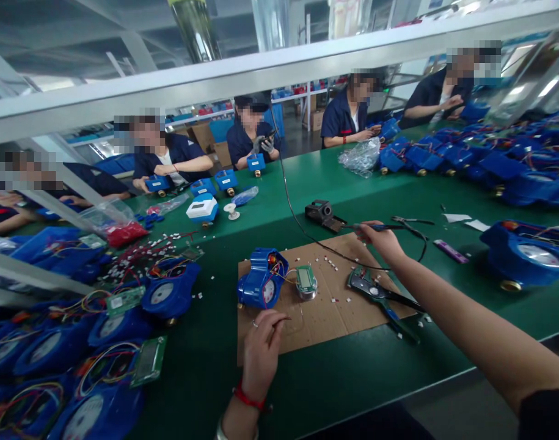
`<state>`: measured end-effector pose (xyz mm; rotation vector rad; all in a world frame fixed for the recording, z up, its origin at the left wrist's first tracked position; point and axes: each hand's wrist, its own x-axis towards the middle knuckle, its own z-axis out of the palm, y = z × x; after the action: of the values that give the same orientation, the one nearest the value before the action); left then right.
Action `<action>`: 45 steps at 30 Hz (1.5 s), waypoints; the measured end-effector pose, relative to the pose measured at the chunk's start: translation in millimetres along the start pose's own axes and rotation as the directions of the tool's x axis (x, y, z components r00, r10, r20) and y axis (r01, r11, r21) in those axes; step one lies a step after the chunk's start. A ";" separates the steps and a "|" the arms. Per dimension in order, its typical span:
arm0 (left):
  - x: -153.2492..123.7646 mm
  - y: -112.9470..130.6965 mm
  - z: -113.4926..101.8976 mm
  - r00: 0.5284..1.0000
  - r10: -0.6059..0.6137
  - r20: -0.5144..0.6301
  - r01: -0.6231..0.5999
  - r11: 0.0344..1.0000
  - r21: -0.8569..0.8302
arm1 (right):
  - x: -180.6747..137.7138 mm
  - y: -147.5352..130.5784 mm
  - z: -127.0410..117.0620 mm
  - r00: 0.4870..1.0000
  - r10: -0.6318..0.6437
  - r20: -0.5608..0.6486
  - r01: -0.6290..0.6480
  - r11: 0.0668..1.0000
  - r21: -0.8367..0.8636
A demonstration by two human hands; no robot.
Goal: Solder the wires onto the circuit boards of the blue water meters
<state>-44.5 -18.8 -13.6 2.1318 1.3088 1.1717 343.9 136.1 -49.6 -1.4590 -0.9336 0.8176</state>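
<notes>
My right hand (383,242) is closed around the dark handle of a soldering iron (389,227), its front end beside the black iron stand (324,214). A black cord (302,227) runs from the iron across the cardboard and up. Low on the cardboard, my left hand (261,348) pinches a thin wire (287,318), probably solder. Just beyond that hand lies a blue water meter (263,278) with its wires exposed. Those wires lead to a small green circuit board with a display (305,278), resting on a round metal piece (308,294).
Green-handled pliers (375,290) lie on the cardboard sheet (256,351), among white connector bits. Wired blue meters (77,354) crowd the left; another meter (531,253) and a purple-white strip (451,251) lie right. Co-workers (252,134) sit across the table, below a shelf beam (279,72).
</notes>
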 end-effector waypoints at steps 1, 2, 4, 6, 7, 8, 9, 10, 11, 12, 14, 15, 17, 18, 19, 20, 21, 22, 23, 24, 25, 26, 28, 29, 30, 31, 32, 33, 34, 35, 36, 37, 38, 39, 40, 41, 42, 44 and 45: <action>1.3 2.1 1.3 1.000 -0.018 -0.005 0.018 1.000 -0.014 | 2.5 0.4 3.7 1.000 0.006 -0.022 -0.005 1.000 0.019; 2.2 4.0 2.3 0.999 -0.045 -0.002 0.045 0.998 -0.032 | 4.8 1.2 7.9 0.999 0.015 -0.042 -0.013 0.999 0.039; 2.8 7.3 3.5 0.992 -0.119 0.030 0.122 0.989 -0.084 | 7.4 3.5 15.4 0.996 0.041 -0.074 -0.036 0.996 0.080; 2.1 9.9 3.7 0.972 -0.219 0.080 0.229 0.963 -0.144 | 6.4 5.6 17.9 0.993 0.075 -0.095 -0.063 0.990 0.123; 1.6 10.8 3.7 0.957 -0.273 0.102 0.287 0.942 -0.174 | 4.3 6.2 16.5 0.991 0.092 -0.102 -0.076 0.986 0.147; 1.1 11.6 3.9 0.938 -0.325 0.120 0.344 0.916 -0.207 | 1.2 6.4 13.6 0.989 0.107 -0.107 -0.087 0.981 0.172; 1.0 12.3 4.3 0.918 -0.373 0.135 0.396 0.885 -0.244 | -2.7 6.2 9.2 0.987 0.119 -0.112 -0.095 0.975 0.199; 1.3 12.9 5.0 0.897 -0.416 0.150 0.442 0.851 -0.284 | -7.2 5.5 4.1 0.985 0.128 -0.116 -0.099 0.969 0.227; 2.2 13.5 6.1 0.877 -0.451 0.164 0.479 0.813 -0.331 | -12.1 4.5 -1.5 0.984 0.134 -0.119 -0.100 0.962 0.255; 3.5 14.3 7.5 0.860 -0.477 0.180 0.508 0.773 -0.380 | -17.2 3.3 -7.1 0.983 0.137 -0.118 -0.099 0.954 0.283; 7.2 16.4 10.9 0.835 -0.506 0.217 0.543 0.690 -0.479 | -26.3 0.8 -16.3 0.985 0.130 -0.112 -0.087 0.940 0.330; 9.2 17.9 12.6 0.824 -0.515 0.234 0.554 0.649 -0.522 | -29.6 -0.3 -19.6 0.986 0.125 -0.109 -0.079 0.932 0.354; 12.4 21.4 14.9 0.803 -0.534 0.265 0.575 0.576 -0.582 | -32.6 -1.4 -22.8 0.985 0.127 -0.117 -0.070 0.913 0.401; 13.4 23.2 15.3 0.792 -0.544 0.276 0.584 0.547 -0.600 | -32.0 -1.4 -22.7 0.983 0.133 -0.128 -0.068 0.905 0.420; 14.0 24.8 15.2 0.782 -0.555 0.282 0.592 0.524 -0.612 | -29.8 -1.0 -21.5 0.980 0.142 -0.141 -0.067 0.899 0.433; 14.2 26.2 14.6 0.774 -0.566 0.284 0.599 0.510 -0.618 | -26.4 -0.3 -19.4 0.977 0.149 -0.154 -0.067 0.896 0.439; 14.0 27.1 13.6 0.768 -0.575 0.280 0.602 0.503 -0.620 | -22.0 0.7 -16.3 0.974 0.153 -0.167 -0.066 0.897 0.437; 13.7 27.5 12.5 0.766 -0.582 0.273 0.603 0.502 -0.620 | -16.9 1.7 -12.4 0.972 0.151 -0.178 -0.061 0.902 0.428; 13.2 27.4 11.4 0.766 -0.586 0.265 0.601 0.504 -0.621 | -11.7 2.9 -7.9 0.971 0.145 -0.188 -0.055 0.907 0.417; 12.7 26.9 10.3 0.769 -0.585 0.257 0.596 0.510 -0.621 | -6.6 4.1 -3.1 0.971 0.136 -0.196 -0.047 0.914 0.403; 12.3 26.0 9.4 0.775 -0.580 0.250 0.589 0.520 -0.619 | -2.1 5.1 1.9 0.971 0.125 -0.202 -0.038 0.922 0.384; 12.1 24.8 8.7 0.783 -0.571 0.244 0.582 0.536 -0.611 | 1.6 6.0 6.5 0.973 0.112 -0.204 -0.032 0.932 0.360; 12.0 22.1 8.1 0.803 -0.551 0.229 0.568 0.591 -0.573 | 5.9 7.3 13.2 0.978 0.091 -0.188 -0.032 0.955 0.295; 12.3 20.6 8.1 0.812 -0.542 0.218 0.562 0.624 -0.543 | 6.4 7.6 14.8 0.982 0.085 -0.171 -0.038 0.965 0.259; 12.9 19.1 8.5 0.820 -0.535 0.204 0.555 0.655 -0.513 | 5.8 7.6 15.1 0.985 0.082 -0.151 -0.047 0.974 0.223; 13.7 17.6 9.1 0.828 -0.529 0.186 0.545 0.681 -0.489 | 4.0 7.4 14.3 0.988 0.080 -0.132 -0.054 0.980 0.190; 15.0 16.1 10.1 0.835 -0.524 0.167 0.534 0.700 -0.474 | 1.2 6.7 12.5 0.990 0.078 -0.118 -0.059 0.985 0.162; 16.7 14.6 11.4 0.841 -0.519 0.150 0.523 0.712 -0.468 | -2.9 5.5 10.2 0.991 0.074 -0.112 -0.058 0.989 0.139; 18.9 13.3 13.2 0.848 -0.512 0.140 0.513 0.722 -0.465 | -8.2 3.6 8.0 0.991 0.066 -0.114 -0.052 0.991 0.121; 21.6 11.9 15.5 0.856 -0.500 0.133 0.501 0.735 -0.458 | -15.1 1.0 6.3 0.991 0.056 -0.122 -0.043 0.993 0.106; 24.7 10.6 18.5 0.869 -0.478 0.130 0.483 0.757 -0.440 | -23.6 -2.4 5.9 0.990 0.046 -0.133 -0.033 0.995 0.094; 28.1 9.1 22.2 0.886 -0.447 0.122 0.456 0.793 -0.404 | -33.8 -6.6 7.1 0.990 0.026 -0.140 -0.014 0.996 0.087; 31.5 7.4 26.7 0.909 -0.402 0.109 0.414 0.839 -0.353 | -45.5 -11.5 10.2 0.991 -0.007 -0.134 0.018 0.996 0.083; 34.7 5.3 31.7 0.933 -0.348 0.089 0.359 0.888 -0.289 | -58.6 -16.8 15.4 0.992 -0.048 -0.119 0.058 0.995 0.081; 37.5 2.9 37.2 0.954 -0.294 0.066 0.301 0.927 -0.222 | -72.7 -22.1 22.5 0.990 -0.111 -0.089 0.118 0.990 0.080; 39.6 0.2 42.7 0.968 -0.246 0.043 0.250 0.954 -0.164 | -87.2 -27.0 31.1 0.983 -0.174 -0.050 0.177 0.981 0.077; 40.9 -2.7 47.8 0.977 -0.212 0.018 0.213 0.970 -0.121 | -101.7 -31.3 40.8 0.975 -0.223 -0.021 0.224 0.972 0.066; 41.8 -7.9 55.4 0.983 -0.180 -0.031 0.177 0.981 -0.084 | -128.0 -36.5 61.0 0.954 -0.295 0.045 0.294 0.956 0.023; 41.7 -9.8 57.5 0.983 -0.174 -0.053 0.169 0.982 -0.082 | -138.9 -37.2 70.6 0.940 -0.330 0.088 0.331 0.944 0.000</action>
<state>5.7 27.9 -34.7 1.9012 1.4183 1.2016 216.3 43.1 -22.5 -1.2401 -1.2143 0.6283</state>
